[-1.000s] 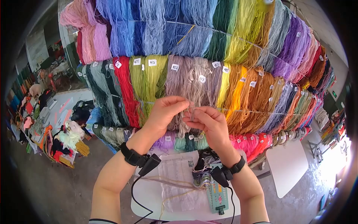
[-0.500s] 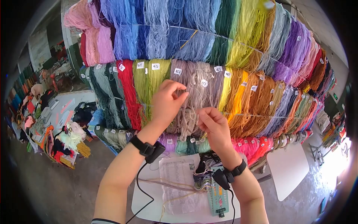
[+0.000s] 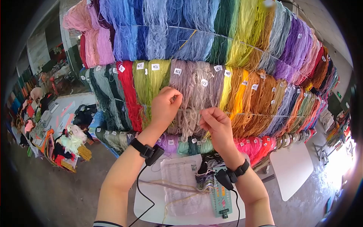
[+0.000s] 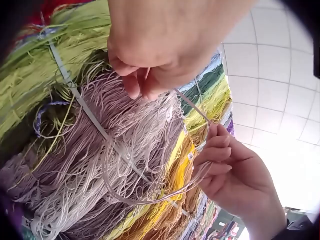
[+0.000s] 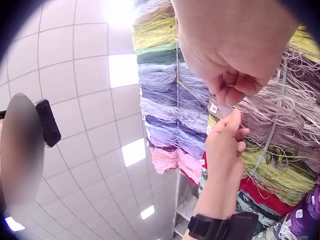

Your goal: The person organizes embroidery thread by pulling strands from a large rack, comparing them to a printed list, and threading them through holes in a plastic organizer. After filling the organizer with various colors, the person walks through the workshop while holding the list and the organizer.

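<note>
My left hand (image 3: 165,108) is raised in front of the hanging skeins, its fingers curled on a thin pale mauve yarn strand (image 4: 192,106). That strand runs taut across to my right hand (image 3: 216,126), which pinches it between thumb and fingers. From the right hand a loose loop of the same yarn (image 4: 137,201) droops in the left wrist view. Behind both hands hang grey-mauve skeins (image 3: 194,94) with paper number tags. In the right wrist view, my right fingers (image 5: 235,95) are bunched together near the left hand.
Rows of coloured skeins fill the rack, with green skeins (image 3: 151,81) left and brown ones (image 3: 261,102) right. Below, a white table (image 3: 151,204) bears a printed sheet (image 3: 177,204), a teal card (image 3: 222,202) and loose yarn. Another white table (image 3: 291,172) stands right.
The hands were close together at the yarn; my left hand has drawn away to the left and its fingers have curled in. The right hand has shifted slightly right, still pinching.
</note>
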`<move>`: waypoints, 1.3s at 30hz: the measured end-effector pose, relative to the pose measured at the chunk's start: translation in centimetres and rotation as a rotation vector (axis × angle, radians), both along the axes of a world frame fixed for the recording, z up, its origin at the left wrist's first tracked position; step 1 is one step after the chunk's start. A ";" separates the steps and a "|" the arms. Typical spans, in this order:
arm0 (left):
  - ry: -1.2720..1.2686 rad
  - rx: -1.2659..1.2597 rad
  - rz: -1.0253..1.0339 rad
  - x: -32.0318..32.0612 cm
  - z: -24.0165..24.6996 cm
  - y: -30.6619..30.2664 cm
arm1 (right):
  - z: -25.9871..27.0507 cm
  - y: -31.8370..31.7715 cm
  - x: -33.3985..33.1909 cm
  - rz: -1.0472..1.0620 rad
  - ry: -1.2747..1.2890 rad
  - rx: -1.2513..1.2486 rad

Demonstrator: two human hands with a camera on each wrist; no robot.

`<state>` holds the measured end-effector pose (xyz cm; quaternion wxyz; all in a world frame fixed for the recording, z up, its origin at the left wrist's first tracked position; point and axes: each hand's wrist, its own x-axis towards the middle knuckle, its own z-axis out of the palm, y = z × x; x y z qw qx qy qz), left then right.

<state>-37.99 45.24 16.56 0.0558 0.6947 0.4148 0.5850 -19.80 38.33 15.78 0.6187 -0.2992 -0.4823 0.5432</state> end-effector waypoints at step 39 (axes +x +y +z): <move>-0.268 -0.625 -0.456 -0.2 -3.0 -2.7 | -14.9 -33.0 40.8 -1.371 -0.641 -0.553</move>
